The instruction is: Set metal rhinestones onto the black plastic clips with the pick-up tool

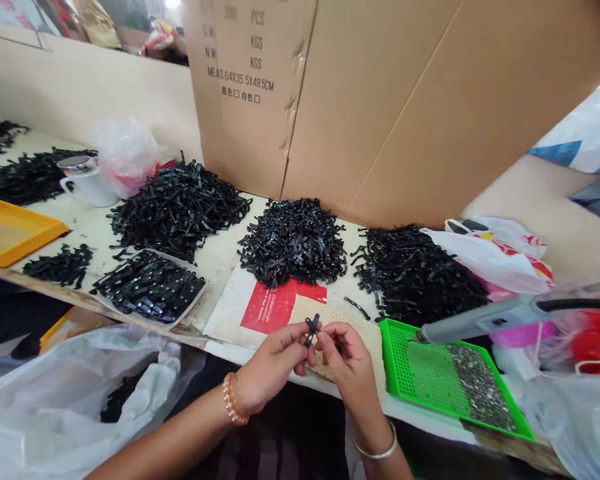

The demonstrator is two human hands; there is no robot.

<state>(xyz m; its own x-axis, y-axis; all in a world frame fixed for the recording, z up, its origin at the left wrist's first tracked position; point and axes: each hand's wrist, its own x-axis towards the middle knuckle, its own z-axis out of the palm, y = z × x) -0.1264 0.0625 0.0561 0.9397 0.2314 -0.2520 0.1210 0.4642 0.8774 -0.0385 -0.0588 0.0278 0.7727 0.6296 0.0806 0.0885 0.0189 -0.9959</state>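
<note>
My left hand (275,360) pinches a small black plastic piece (313,327) upright between thumb and fingers, over the table's front edge. Close against it, my right hand (347,357) has its thumb and forefinger pressed together at the piece's side. What those right fingertips hold, if anything, is too small to make out. A tan textured mat (375,340) lies under the hands. Just beyond it is a single black strip (357,307). Near my right hand stands a green tray (397,373) with many small metal parts (480,387) heaped at its right side.
A grey electric screwdriver (460,325) hangs over the green tray. Heaps of black strips (295,243) line the table, with a clear tub (173,323) of black pieces at left. Behind rises a cardboard sheet (380,100). A white mug (93,183) and yellow tray (17,250) stand far left.
</note>
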